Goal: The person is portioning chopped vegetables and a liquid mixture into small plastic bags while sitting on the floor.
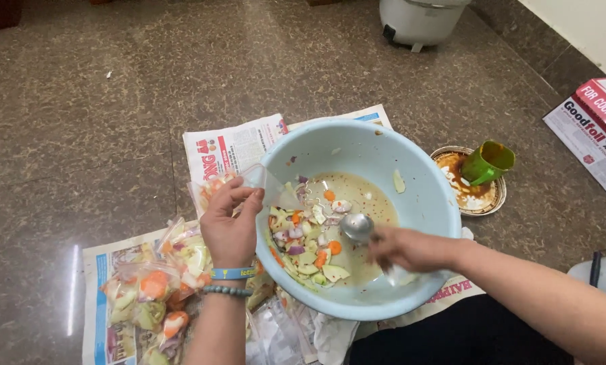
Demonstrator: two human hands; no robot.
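A large pale blue plastic bowl [411, 169] sits on newspaper on the floor, holding chopped vegetables [306, 247] in a cloudy liquid. My left hand [230, 223] holds a clear plastic bag [266, 186] open over the bowl's left rim. My right hand [408, 249] grips a metal spoon [357, 226], its bowl resting among the vegetable pieces.
Several filled bags of vegetables [157, 290] lie on the newspaper [232, 145] at lower left. A small dish [475, 196] with a tipped green cup [487, 162] sits right of the bowl. A foil box [594, 128] lies far right, a white cooker [418, 20] behind.
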